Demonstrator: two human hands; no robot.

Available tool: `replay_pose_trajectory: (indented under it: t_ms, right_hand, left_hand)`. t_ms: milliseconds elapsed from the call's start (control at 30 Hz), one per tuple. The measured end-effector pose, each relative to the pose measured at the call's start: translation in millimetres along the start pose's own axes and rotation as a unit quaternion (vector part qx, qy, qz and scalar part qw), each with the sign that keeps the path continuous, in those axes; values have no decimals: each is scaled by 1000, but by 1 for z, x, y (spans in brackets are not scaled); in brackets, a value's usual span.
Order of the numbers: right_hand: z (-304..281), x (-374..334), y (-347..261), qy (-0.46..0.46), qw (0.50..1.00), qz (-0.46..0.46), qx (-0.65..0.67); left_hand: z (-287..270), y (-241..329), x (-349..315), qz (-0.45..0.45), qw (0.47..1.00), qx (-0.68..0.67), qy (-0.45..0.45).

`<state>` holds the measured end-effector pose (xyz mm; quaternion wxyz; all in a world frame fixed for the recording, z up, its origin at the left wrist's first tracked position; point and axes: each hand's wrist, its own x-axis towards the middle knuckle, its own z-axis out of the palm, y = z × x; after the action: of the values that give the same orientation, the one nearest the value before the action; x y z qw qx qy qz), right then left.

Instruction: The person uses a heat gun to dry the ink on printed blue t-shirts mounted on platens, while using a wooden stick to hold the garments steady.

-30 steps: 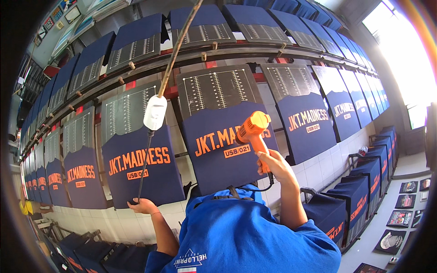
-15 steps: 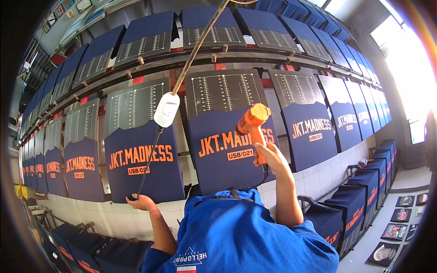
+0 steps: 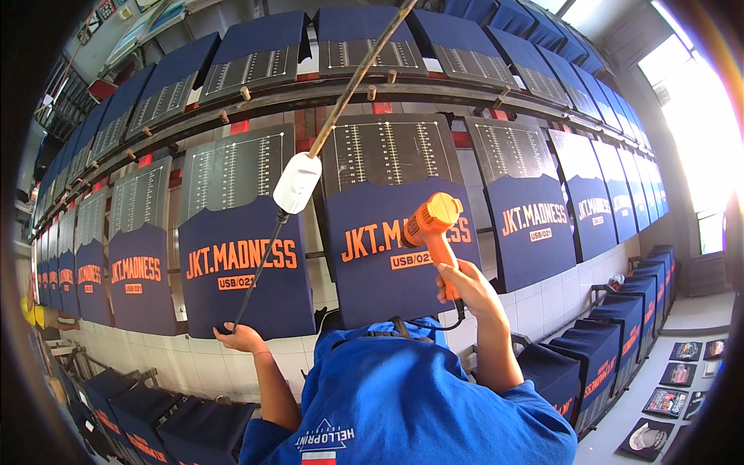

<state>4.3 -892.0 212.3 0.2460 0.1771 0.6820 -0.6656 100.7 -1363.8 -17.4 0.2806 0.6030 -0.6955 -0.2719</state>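
My right hand (image 3: 470,288) is wrapped around the handle of an orange heat gun (image 3: 435,221). The gun's barrel is tilted over the orange lettering of a navy shirt (image 3: 387,291) stretched on a flat board (image 3: 392,155). From the handle's base a black cord (image 3: 460,311) hangs toward my body. At the lower edge of the neighbouring navy shirt (image 3: 200,298), my left hand (image 3: 242,339) is closed on a taut black cable (image 3: 258,273). That cable comes down from a white socket block (image 3: 298,184) hanging on a slanting brown pole or cord (image 3: 353,85).
More printed navy shirts on boards (image 3: 535,225) stretch left and right in a curved-looking row. Behind runs a dark rail (image 3: 434,87) with pegs and another board row. Low covered boards (image 3: 604,349) stand at the right, others (image 3: 139,411) at the lower left. Prints (image 3: 647,438) lie far right.
The heat gun has dropped a little, and its barrel has shifted slightly to the right over the shirt. The hanging socket block sits a bit farther right in view. My left hand keeps its place.
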Motion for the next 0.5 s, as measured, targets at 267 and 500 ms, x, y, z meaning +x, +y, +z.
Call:
replay_pose_trajectory:
  t_ms: [267,500]
  right_hand:
    - [11,-7,8,4,1000,12,-10]
    - [20,17,6,-7,1000,-25,3]
  left_hand:
    - [2,-5,2,-8,1000,-1,-5]
    - [2,-3,2,-6,1000,2,-6]
